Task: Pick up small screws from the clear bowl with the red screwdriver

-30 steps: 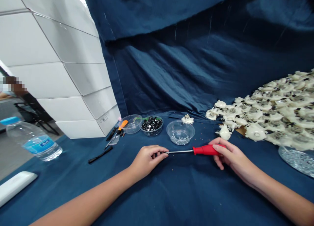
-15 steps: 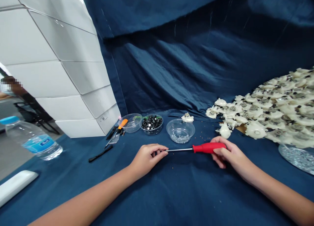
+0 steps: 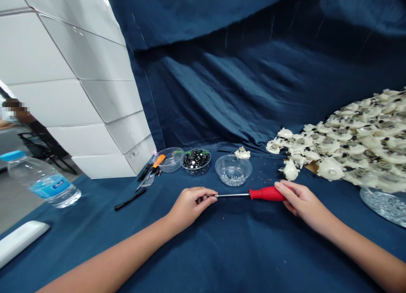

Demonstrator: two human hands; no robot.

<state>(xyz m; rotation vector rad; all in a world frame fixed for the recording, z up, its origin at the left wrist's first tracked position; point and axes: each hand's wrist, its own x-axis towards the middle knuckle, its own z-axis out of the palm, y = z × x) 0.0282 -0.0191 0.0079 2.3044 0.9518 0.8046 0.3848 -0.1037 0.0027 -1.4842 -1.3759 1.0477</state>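
Note:
My right hand [image 3: 300, 200] is closed round the rear end of the red handle of a screwdriver [image 3: 266, 193], thumb on top. The screwdriver lies level, its metal shaft pointing left. At its tip my left hand [image 3: 192, 204] is closed in a pinch on something small; a dark bit shows between the fingers, but I cannot make out what it is. Just behind the shaft stands a clear plastic bowl [image 3: 234, 170] with small silver screws in the bottom. To its left, another clear bowl [image 3: 196, 161] is filled with small black, shiny parts.
White boxes [image 3: 104, 102] are stacked at the left. A water bottle [image 3: 47, 183] and a white object [image 3: 23, 240] lie near the left edge. An orange-handled tool [image 3: 158, 161] rests by the boxes. Cream plastic parts [image 3: 355, 145] are heaped at right, near a dish of metal pieces [image 3: 385, 204].
My right hand's fingers have shifted to the back end of the screwdriver handle, with the thumb higher. The left hand and the bowls look unmoved.

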